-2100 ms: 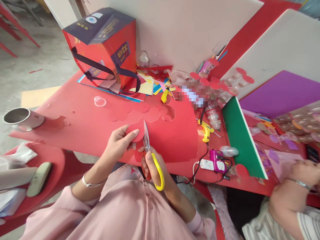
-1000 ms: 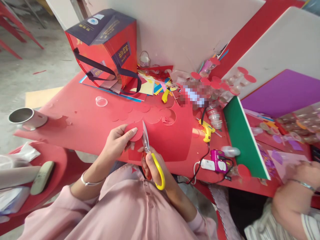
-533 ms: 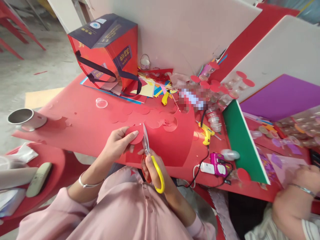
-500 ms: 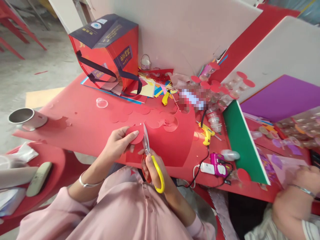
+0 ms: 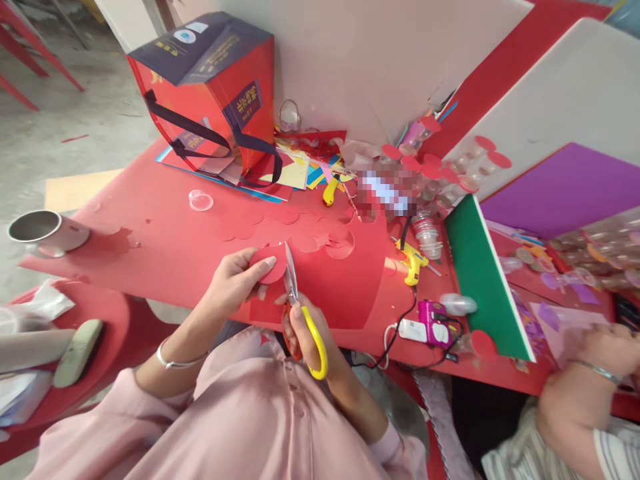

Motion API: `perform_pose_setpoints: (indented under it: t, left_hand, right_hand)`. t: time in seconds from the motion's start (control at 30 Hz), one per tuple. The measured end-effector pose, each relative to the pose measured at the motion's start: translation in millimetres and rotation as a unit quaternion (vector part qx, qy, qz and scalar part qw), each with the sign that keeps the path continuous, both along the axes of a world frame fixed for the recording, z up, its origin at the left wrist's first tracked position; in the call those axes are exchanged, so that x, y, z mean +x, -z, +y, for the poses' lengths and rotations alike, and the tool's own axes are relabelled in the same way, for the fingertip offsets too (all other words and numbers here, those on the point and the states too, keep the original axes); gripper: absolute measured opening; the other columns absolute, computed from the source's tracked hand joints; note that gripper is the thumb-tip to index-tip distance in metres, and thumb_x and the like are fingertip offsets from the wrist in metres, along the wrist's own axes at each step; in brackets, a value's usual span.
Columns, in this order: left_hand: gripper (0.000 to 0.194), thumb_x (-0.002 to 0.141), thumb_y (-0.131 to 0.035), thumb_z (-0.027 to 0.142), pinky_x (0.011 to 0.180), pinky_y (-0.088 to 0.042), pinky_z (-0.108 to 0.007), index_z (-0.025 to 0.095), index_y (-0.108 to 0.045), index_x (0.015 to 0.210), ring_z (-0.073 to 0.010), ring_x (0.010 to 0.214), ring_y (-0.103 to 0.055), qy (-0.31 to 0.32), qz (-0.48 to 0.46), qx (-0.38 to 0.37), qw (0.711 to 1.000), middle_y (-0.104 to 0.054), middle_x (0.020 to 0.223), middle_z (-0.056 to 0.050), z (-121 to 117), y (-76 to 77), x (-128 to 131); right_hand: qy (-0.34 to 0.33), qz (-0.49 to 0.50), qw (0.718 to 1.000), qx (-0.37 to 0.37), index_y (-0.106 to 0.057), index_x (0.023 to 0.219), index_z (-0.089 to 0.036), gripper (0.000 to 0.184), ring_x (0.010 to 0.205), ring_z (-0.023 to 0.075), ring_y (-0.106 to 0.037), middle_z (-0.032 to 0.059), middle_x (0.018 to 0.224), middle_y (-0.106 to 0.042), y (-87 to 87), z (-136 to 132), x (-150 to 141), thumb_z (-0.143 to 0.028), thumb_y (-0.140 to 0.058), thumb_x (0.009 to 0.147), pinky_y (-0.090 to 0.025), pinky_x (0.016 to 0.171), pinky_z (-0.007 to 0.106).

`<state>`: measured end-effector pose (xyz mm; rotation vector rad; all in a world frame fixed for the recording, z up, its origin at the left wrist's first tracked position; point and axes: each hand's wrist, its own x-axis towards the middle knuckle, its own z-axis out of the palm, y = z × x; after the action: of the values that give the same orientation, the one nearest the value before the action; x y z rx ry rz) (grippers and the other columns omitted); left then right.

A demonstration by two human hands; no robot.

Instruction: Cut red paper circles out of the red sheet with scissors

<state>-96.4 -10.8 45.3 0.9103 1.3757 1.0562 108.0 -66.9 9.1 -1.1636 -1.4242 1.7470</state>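
Observation:
My left hand (image 5: 234, 279) pinches a red paper disc (image 5: 270, 265) between thumb and fingers, above the front edge of the table. Around the handles of a pair of scissors (image 5: 291, 277), one yellow and one red, my right hand (image 5: 311, 327) is closed. The nearly closed blades point away from me and lie along the disc's right edge. Under both hands spreads a red paper sheet (image 5: 340, 293) with rounded cut-outs along its far edge. Several red round pieces and scraps lie behind it.
A red and navy bag (image 5: 200, 87) stands at the back left. A metal mug (image 5: 47, 232) is at the left end. To the right are a yellow glue gun (image 5: 413, 260), stacked clear cups (image 5: 427, 237), a purple box (image 5: 434, 323) and a green board (image 5: 485, 280). A co-worker's arm (image 5: 575, 393) rests beyond.
The view has shifted slightly, moving the whole scene a little in the picture. Both hands keep their holds, with the disc and scissors in nearly the same position.

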Motion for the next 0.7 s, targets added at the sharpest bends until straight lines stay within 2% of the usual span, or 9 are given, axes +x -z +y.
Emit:
perform_pose_setpoints:
  t: [0.2, 0.47, 0.7]
  left_hand:
    - [0.036, 0.088, -0.088, 0.048, 0.041, -0.034, -0.021, 0.021, -0.069, 0.073, -0.0113, 0.041, -0.050, 0.005, -0.001, 0.001, 1.000, -0.063, 0.052, -0.001, 0.8, 4.4, -2.1]
    - [0.038, 0.087, -0.089, 0.050, 0.039, -0.031, -0.021, 0.021, -0.069, 0.072, -0.0107, 0.039, -0.046, 0.017, 0.008, -0.003, 1.000, -0.060, 0.049, 0.000, 1.3, -1.9, -2.4]
    - [0.039, 0.088, -0.088, 0.052, 0.042, -0.031, -0.019, 0.020, -0.069, 0.076, -0.0094, 0.041, -0.047, 0.033, 0.001, -0.004, 0.999, -0.062, 0.051, 0.000, 4.2, 5.3, -6.6]
  right_hand:
    - [-0.002, -0.011, 1.000, 0.019, -0.067, 0.126, -0.021, 0.072, 0.051, 0.0129, -0.050, -0.0050, 0.071, -0.053, -1.2, 0.3, 2.2, -0.087, -0.039, 0.115, -0.042, 0.049, 0.025]
    - [0.002, -0.022, 1.000, 0.016, -0.068, 0.125, -0.021, 0.076, 0.053, 0.0141, -0.049, -0.0034, 0.071, -0.052, -2.4, -0.2, 3.8, -0.091, -0.040, 0.112, -0.040, 0.050, 0.026]
    - [0.004, -0.022, 0.999, 0.025, -0.068, 0.126, -0.019, 0.076, 0.053, 0.0138, -0.049, -0.0037, 0.069, -0.051, -2.7, -1.4, 4.7, -0.089, -0.039, 0.114, -0.039, 0.051, 0.026]
